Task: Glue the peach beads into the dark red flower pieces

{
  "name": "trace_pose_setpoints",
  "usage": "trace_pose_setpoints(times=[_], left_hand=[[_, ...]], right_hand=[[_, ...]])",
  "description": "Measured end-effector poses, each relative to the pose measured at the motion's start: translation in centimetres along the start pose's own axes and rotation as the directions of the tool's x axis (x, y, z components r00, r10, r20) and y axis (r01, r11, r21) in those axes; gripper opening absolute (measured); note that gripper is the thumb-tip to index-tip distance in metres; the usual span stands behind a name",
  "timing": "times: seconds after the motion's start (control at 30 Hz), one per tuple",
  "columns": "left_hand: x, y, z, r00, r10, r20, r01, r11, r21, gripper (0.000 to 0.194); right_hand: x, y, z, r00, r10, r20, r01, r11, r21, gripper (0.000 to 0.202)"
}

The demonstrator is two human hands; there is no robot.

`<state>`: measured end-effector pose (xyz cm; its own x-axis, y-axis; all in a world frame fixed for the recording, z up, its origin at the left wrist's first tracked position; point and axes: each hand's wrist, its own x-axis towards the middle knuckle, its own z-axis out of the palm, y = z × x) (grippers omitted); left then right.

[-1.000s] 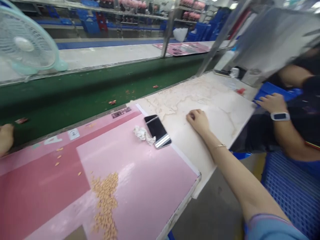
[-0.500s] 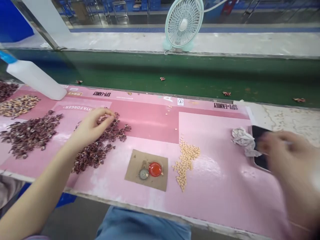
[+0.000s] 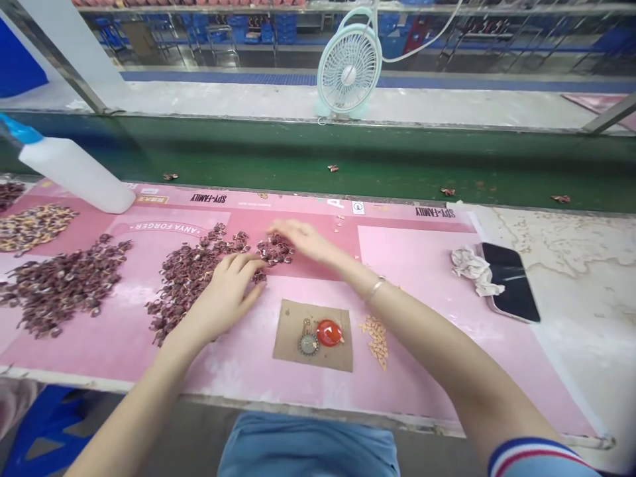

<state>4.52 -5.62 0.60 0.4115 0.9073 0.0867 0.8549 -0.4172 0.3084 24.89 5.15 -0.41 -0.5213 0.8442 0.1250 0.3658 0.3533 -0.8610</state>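
Brown pcs [image 3: 181,285] sat on 1 pink sheet [image 3: 437,371], too many to count: 3 heaps (1 cut off at left edge of view, 1 left of centre, 1 by the hands) + 1 small clump [image 3: 275,250] nr the fingertips. 2 hands, apart w/ narrow gap btwn. L hand [image 3: 226,288] was palm down at right side of nearest heap, fingers loosely bent, thumb spread; couldn't tell if any pc was under it. R hand [image 3: 303,238] reached across, fingers stretched out by the clump, not closed. 1 bracelet [image 3: 376,288] on R wrist.

4 loose bits [image 3: 332,167] lay on green strip [image 3: 238,159] behind. Far left: 1 yellow-brown heap [image 3: 37,225], 1 white bottle [image 3: 74,169] w/ blue cap. Front: 1 cardboard pc [image 3: 288,338] w/ 1 red disc [image 3: 329,332] + 1 grey toothed disc [image 3: 308,344]; 1 beige patch [image 3: 376,338] just right, bits uncounted. Right: 1 phone [image 3: 514,285], 1 crumpled tissue [image 3: 474,270] beside. 1 fan [image 3: 349,69] on back ledge.
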Motion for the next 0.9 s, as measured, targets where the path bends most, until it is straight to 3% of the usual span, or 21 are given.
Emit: trace_pose_setpoints(times=[0.07, 0.17, 0.27, 0.33, 0.47, 0.57, 0.67, 0.83, 0.9], left_hand=[[1.4, -0.1, 0.4, 0.999, 0.015, 0.03, -0.017, 0.999, 0.035, 0.037], [3.7, -0.3, 1.1, 0.996, 0.032, 0.081, -0.038, 0.996, 0.083, 0.038], [5.2, -0.6, 1.2, 0.992, 0.036, 0.118, -0.051, 0.991, 0.124, 0.034], [5.4, -0.9, 0.7, 0.992, 0.032, 0.123, -0.05, 0.988, 0.149, 0.032], [4.4, -1.1, -0.5, 0.998, -0.004, 0.06, -0.008, 0.98, 0.197, 0.046], [3.0, -0.2, -1.0, 0.992, -0.116, -0.056, 0.124, 0.976, 0.181, 0.049], [1.2, 1.7, -1.1, 0.962, -0.231, -0.148, 0.239, 0.97, 0.039, 0.039], [-2.6, 4.6, -0.4, 0.903, -0.376, -0.208, 0.301, 0.899, -0.317, 0.023], [-4.0, 4.8, 0.2, 0.917, -0.336, -0.216, 0.263, 0.915, -0.306, 0.027]], right_hand=[[-2.5, 0.4, -2.7, 0.996, 0.012, -0.086, -0.007, 0.999, 0.05, 0.059], [-8.7, 1.1, -7.0, 0.972, 0.057, -0.226, -0.042, 0.997, 0.069, 0.063], [-16.8, 1.0, -9.5, 0.929, 0.123, -0.349, -0.129, 0.992, 0.006, 0.045], [-22.1, 0.5, -9.6, 0.896, 0.111, -0.429, -0.203, 0.964, -0.174, 0.033], [-28.8, -0.3, -6.9, 0.95, 0.132, -0.282, -0.242, 0.882, -0.403, 0.022], [-30.2, 0.1, -4.1, 0.95, 0.052, -0.307, -0.218, 0.817, -0.534, 0.02], [-29.7, 0.6, -1.9, 0.918, -0.03, -0.396, -0.235, 0.762, -0.603, 0.014], [-27.9, 0.4, -1.1, 0.919, -0.075, -0.388, -0.203, 0.754, -0.625, 0.013], [-27.5, 0.2, -1.3, 0.926, -0.079, -0.369, -0.188, 0.753, -0.631, 0.013]])
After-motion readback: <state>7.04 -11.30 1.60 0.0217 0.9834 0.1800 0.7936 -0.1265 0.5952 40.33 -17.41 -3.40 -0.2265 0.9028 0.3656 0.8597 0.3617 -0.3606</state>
